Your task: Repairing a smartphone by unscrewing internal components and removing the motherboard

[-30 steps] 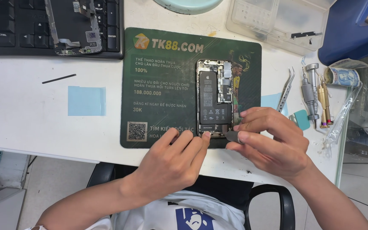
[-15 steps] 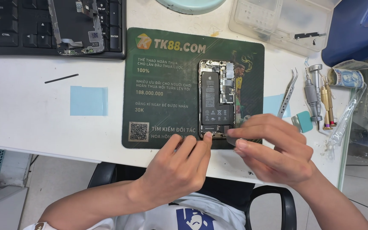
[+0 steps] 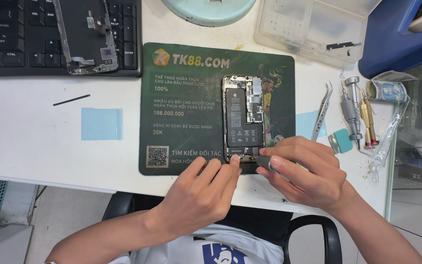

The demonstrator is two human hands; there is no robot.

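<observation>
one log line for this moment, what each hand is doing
left hand: steadies opened phone bottom edge | right hand: holds small grey tool at phone's lower corner | surface: green mat

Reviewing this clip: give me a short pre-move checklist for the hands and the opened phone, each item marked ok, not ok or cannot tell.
1. Opened phone lies flat on the green mat: ok.
2. Left hand steadies the phone's bottom edge with its fingertips: ok.
3. Right hand grips the small grey tool, whose tip is at the phone's lower right corner: ok.
4. What exactly the tool tip is seated on: cannot tell, too small.
5. Tweezers and screwdrivers lie within reach to the right of the mat: ok.
6. Loose screws near the phone: cannot tell.
</observation>
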